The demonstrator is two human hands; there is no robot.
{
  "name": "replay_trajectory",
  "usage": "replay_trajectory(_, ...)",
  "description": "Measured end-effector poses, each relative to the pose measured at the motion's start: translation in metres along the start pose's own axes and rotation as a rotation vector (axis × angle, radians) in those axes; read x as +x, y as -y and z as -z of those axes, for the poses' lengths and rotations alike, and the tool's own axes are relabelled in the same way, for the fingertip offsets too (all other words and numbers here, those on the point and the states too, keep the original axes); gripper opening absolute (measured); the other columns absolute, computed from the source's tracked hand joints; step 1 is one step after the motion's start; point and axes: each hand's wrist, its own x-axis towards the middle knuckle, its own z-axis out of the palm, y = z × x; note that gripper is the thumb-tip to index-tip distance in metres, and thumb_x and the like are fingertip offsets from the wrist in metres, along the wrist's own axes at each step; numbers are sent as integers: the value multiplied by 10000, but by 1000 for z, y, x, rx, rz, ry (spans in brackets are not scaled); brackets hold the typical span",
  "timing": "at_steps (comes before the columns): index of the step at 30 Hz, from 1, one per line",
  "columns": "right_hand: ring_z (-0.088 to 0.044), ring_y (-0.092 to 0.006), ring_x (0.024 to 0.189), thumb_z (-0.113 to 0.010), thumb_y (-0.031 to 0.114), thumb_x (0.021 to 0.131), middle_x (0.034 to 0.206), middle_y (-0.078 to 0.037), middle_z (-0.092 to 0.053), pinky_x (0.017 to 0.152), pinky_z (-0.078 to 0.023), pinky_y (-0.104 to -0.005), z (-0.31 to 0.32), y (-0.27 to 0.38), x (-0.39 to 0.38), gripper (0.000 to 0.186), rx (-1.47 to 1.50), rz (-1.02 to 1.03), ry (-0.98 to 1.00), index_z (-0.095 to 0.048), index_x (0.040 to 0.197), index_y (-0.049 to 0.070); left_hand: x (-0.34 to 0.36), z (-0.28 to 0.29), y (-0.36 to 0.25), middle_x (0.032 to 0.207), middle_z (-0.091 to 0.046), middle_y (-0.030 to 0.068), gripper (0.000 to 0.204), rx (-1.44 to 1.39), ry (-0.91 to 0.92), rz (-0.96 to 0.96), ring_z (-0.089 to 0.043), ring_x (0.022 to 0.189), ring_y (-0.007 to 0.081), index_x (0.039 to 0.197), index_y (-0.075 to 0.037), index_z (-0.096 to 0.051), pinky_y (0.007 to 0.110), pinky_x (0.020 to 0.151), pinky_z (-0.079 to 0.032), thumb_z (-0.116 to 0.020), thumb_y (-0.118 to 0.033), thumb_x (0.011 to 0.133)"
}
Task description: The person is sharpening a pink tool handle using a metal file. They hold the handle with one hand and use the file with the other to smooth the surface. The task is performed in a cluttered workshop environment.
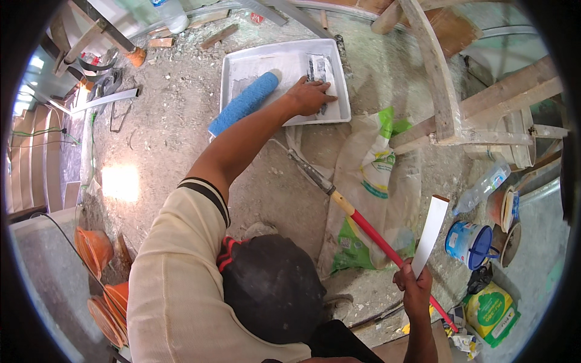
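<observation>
My left hand (308, 97) reaches into the white paint tray (248, 60), fingers spread over a streaked white, dark-marked area at its right side. A blue roller (239, 104) lies diagonally across the tray's left part, connected to a long pole with a red grip (378, 239) that angles toward the lower right. My right hand (413, 281) is closed on a flat white strip (433, 224), held upright over the pole; whether it also grips the pole I cannot tell. Green-and-white sacks (366, 199) lie under the pole.
A wooden frame (445, 85) stands at the upper right. A blue-lidded bucket (469, 242), plastic bottle (481, 187) and green-yellow bag (490, 311) line the right side. Orange pots (94, 248) sit at lower left. Wood offcuts (218, 36) and debris lie on the dusty floor (151, 133).
</observation>
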Motion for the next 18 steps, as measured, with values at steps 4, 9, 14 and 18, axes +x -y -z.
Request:
replay_trajectory(4,-390,-76,551,-572,227,1057,645,18,-453,586,-413,-275,2,-2,-4,198,7,-3,-10,-548,993,41,1,-2,0,1649,-346,48,613,-2,-29,19,-333,1519,251,1476,-363,-529,549,1239,-238,-506,-84,930)
replay_trajectory(9,-390,-75,552,-568,222,1060,641,18,-453,587,-417,-274,5,-4,-7,195,1,20,-8,-548,982,44,9,-4,-1,1630,-384,44,559,-39,-50,49,-365,1502,242,1428,-357,-583,545,1230,-261,-544,-122,922)
replay_trajectory(14,-397,-75,554,-578,226,1056,642,17,-461,577,-403,-264,5,-2,-12,201,6,32,-19,-550,977,43,19,-14,-3,1518,-532,61,418,-37,-141,97,-512,1387,267,1319,-325,-685,557,1163,-341,-544,-183,952)
replay_trajectory(18,-410,-76,561,-594,233,1048,648,15,-472,568,-389,-256,3,3,-14,207,-5,-7,-22,-551,975,44,41,-13,3,1295,-678,54,257,-179,-172,297,-613,1235,270,1114,-267,-784,511,1032,-447,-612,-229,927)
